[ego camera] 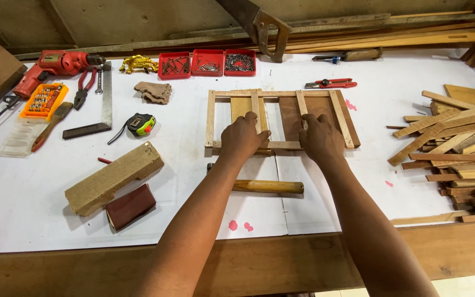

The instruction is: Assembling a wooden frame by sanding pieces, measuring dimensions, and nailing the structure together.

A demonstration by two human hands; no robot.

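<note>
Two hands, left [243, 137] and right [320, 137]. Three red trays [207, 62] of nails and screws. One red drill [56, 65], one tape measure [141, 124], one hammer [265, 186], one saw [265, 27], one wooden frame [215, 118], one brush [53, 124].

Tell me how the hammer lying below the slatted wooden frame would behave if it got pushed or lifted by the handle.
The hammer has a rounded wooden handle lying flat on the white sheet, so a sideways push would probably make it roll a little or pivot about its head. Its head sits mostly hidden under the left hand's arm; lifted by the handle end, it would likely feel head-heavy and dip there.
</note>
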